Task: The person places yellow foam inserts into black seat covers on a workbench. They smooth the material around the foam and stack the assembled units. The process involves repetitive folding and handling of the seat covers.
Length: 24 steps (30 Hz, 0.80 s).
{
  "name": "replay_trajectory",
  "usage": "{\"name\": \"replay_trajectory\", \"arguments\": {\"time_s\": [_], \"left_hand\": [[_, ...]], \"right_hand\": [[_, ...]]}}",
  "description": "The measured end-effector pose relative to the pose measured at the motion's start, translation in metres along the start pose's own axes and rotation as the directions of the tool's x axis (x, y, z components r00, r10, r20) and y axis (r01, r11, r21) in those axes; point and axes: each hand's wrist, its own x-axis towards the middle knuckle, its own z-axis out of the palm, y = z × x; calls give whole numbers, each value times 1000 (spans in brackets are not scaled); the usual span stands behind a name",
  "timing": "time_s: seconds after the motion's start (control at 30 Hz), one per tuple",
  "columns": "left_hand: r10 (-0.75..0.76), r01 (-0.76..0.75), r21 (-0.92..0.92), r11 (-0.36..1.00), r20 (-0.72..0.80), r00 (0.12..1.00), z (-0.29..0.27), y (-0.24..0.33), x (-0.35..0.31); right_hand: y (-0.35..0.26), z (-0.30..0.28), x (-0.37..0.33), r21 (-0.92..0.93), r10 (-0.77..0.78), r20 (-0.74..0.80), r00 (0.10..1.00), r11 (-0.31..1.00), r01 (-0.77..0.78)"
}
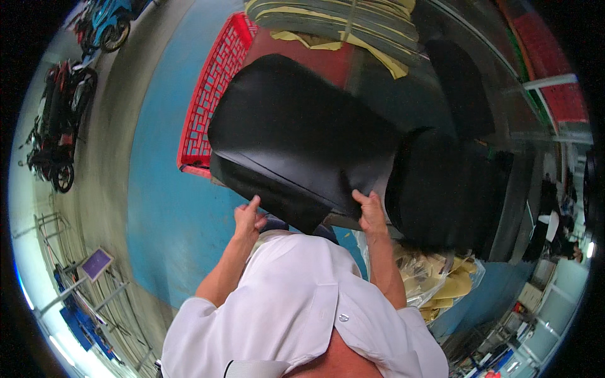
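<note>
A black vinyl seat cover [296,126], with a seam running along its near side, lies spread in front of me. My left hand [249,218] is closed at the cover's near edge, thumb up by the material; some of its fingers are hidden. At the right part of the same edge, my right hand [370,213] pinches the cover, its thumb on top and the other fingers partly underneath. More black material [450,189] is piled just right of the cover.
A red plastic crate [211,94] stands beyond the cover on the left. Grey-and-yellow layered sheets [340,25] are stacked at the back. A clear bag of yellow pieces [441,283] sits by my right forearm. Motorbikes [60,120] are parked far left.
</note>
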Motion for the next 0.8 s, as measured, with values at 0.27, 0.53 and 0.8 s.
{"name": "replay_trajectory", "arguments": {"time_s": [0.27, 0.53, 0.8], "left_hand": [[-80, 80, 11, 997, 271, 959, 26, -31, -8], [-34, 197, -356, 913, 415, 909, 21, -38, -15], [9, 33, -164, 986, 244, 970, 43, -36, -16]], "right_hand": [[40, 33, -30, -527, 58, 170, 984, 849, 41], [104, 13, -6, -656, 114, 86, 990, 754, -30], [69, 26, -23, -803, -124, -51, 991, 595, 34]]}}
